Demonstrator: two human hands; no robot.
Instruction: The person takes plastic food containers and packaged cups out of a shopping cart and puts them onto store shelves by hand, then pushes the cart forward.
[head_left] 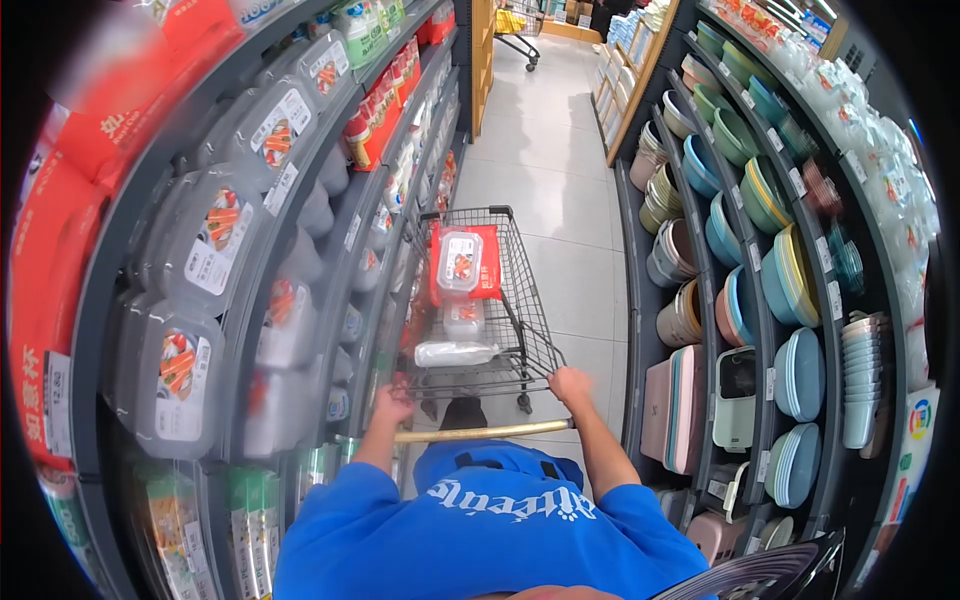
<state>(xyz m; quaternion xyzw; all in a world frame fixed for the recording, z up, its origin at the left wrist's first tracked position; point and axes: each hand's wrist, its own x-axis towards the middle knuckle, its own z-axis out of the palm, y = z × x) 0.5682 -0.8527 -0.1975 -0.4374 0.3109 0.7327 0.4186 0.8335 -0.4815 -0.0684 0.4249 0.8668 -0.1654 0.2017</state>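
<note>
- A shopping cart (pixel 525 300) of dark wire mesh stands in the aisle, directly in front of the person; its open basket tapers forward.
- The left grip (pixel 393 403) is closed on the cart's near left corner; the right grip (pixel 571 388) is clenched around the near right corner.
- A smooth, gold-toned bar (pixel 485 432) is seen crosswise between the forearms and the blue shirt (pixel 480 545), on which white blackletter-style lettering is printed, not surely legible.
- In the basket, a glossy red pack (pixel 490 265) is marked 如意杯 in white; on it is laid a clear plastic box (pixel 460 262), rounded at the corners, with an orange food picture on its label.
- Nearer lie a similar box (pixel 464 318) and a white, wrapped, roll-shaped item (pixel 453 354).
- On the left shelves, stacked clear boxes (pixel 185 375) bear like labels; 如意杯 is repeated on red packaging (pixel 40 300).
- On the right, round pastel basins (pixel 790 285) are nested.
- Pale, glossy floor tiles (pixel 560 190) are laid between.
</note>
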